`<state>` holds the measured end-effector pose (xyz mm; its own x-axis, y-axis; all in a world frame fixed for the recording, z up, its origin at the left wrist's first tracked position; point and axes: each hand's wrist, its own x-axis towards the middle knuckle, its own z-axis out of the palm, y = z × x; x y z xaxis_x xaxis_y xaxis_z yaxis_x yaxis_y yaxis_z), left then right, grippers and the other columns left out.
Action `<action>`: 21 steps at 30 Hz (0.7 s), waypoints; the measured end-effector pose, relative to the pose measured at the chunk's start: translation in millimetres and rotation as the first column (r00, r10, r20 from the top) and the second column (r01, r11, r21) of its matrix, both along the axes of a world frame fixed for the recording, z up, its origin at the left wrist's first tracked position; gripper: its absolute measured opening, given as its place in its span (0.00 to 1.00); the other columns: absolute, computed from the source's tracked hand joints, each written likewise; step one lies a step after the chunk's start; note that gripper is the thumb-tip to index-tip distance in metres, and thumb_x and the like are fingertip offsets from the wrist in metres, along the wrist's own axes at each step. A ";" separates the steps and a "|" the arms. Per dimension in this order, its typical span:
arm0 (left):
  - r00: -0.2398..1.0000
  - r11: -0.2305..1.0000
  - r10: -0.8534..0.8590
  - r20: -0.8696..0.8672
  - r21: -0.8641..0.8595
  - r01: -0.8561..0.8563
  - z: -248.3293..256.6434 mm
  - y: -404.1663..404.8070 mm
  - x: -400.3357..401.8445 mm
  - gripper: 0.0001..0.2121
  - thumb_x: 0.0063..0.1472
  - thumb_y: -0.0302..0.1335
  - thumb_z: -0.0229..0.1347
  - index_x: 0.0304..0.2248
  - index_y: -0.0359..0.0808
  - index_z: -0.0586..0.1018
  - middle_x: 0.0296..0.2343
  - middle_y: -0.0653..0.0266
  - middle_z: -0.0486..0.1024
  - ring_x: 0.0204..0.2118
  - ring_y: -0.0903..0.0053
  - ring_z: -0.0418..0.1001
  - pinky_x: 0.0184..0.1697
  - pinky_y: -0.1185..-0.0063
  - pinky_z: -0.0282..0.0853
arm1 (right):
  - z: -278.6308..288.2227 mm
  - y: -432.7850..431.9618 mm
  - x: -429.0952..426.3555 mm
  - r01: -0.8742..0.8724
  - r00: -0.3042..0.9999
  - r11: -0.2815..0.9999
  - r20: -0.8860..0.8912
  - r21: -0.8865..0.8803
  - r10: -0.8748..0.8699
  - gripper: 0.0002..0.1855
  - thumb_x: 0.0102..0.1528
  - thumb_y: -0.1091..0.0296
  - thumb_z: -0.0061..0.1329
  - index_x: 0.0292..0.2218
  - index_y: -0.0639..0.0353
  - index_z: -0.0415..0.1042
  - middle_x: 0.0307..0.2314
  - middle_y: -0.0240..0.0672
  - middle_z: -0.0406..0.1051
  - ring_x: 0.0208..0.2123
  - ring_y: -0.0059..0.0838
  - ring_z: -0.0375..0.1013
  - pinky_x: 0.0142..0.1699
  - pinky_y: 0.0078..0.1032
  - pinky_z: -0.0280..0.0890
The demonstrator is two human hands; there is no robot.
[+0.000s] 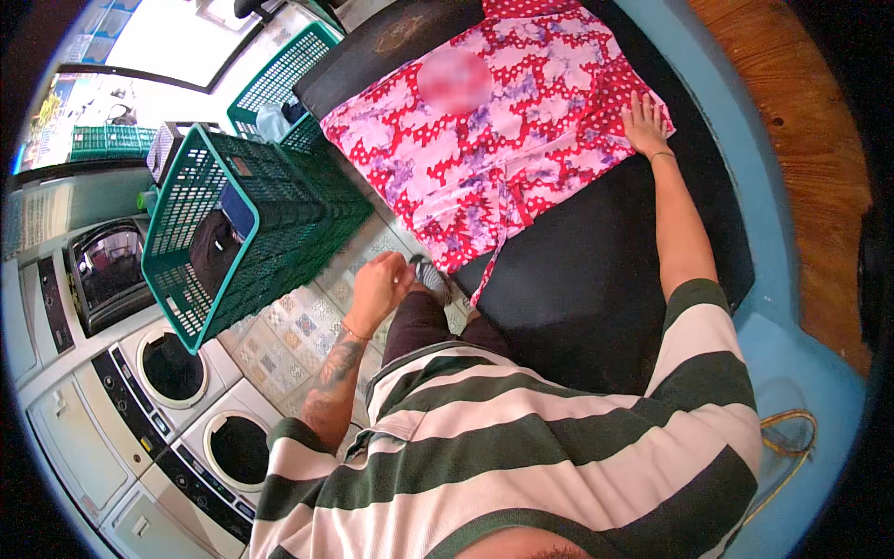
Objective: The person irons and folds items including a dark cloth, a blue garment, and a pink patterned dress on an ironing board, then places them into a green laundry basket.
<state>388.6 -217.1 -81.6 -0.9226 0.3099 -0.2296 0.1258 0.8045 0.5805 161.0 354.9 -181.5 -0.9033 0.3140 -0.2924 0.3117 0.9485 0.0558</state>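
Note:
A red and pink garment (pixel 468 161) with white dots and purple flowers lies spread on a black-covered table (pixel 573 279). One of its fabric ties (pixel 489 272) hangs over the table's near edge. My right hand (pixel 645 126) rests flat on the garment's right corner, fingers slightly apart, gripping nothing. Off the table, my left hand (pixel 380 283) hovers left of the cloth with curled fingers, and I see nothing in it. A blurred round patch covers part of the print.
Green plastic baskets (pixel 279 202) stand left of the table; dark clothing (pixel 216 244) lies in the nearest. Front-loading machines (pixel 171 367) line the lower left. A blue surface (pixel 761 209) borders the table on the right, beside brown wood (pixel 817 154). Patterned tiles (pixel 293 321) cover the floor.

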 end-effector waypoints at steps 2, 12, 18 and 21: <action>0.969 0.961 0.232 -0.081 0.174 -0.216 -24.0 1.6 -22.0 0.07 0.53 0.26 0.59 0.31 0.33 0.76 0.27 0.54 0.72 0.28 0.59 0.73 0.31 0.68 0.69 | 21.2 -20.9 2.9 -0.052 0.997 0.991 -0.043 0.123 0.058 0.34 0.64 0.40 0.25 0.66 0.40 0.43 0.65 0.40 0.44 0.66 0.48 0.44 0.66 0.50 0.43; 0.973 0.965 -0.148 -0.179 0.191 0.182 -50.8 40.2 -115.7 0.09 0.54 0.28 0.60 0.31 0.34 0.73 0.27 0.58 0.70 0.33 0.58 0.69 0.36 0.66 0.66 | 104.4 -284.1 216.2 0.150 0.989 0.760 0.098 -0.633 -0.113 0.19 0.53 0.52 0.52 0.23 0.61 0.75 0.20 0.48 0.74 0.22 0.48 0.75 0.30 0.41 0.68; 0.961 0.899 -0.275 0.023 0.360 0.249 -38.9 31.6 -147.9 0.07 0.57 0.26 0.57 0.32 0.34 0.71 0.26 0.54 0.72 0.31 0.57 0.72 0.33 0.66 0.68 | 107.6 -334.6 252.9 0.452 0.892 0.529 0.359 -0.718 -0.274 0.15 0.53 0.59 0.56 0.30 0.65 0.76 0.22 0.41 0.76 0.22 0.36 0.76 0.30 0.33 0.69; 0.943 0.925 -0.269 0.195 0.325 0.197 -33.9 24.6 -154.0 0.08 0.56 0.23 0.56 0.31 0.34 0.67 0.25 0.51 0.72 0.28 0.50 0.72 0.29 0.62 0.67 | 119.6 -349.3 236.7 0.491 0.846 -0.058 0.492 -0.869 -0.207 0.13 0.59 0.61 0.53 0.32 0.64 0.76 0.24 0.30 0.75 0.26 0.17 0.72 0.31 0.20 0.68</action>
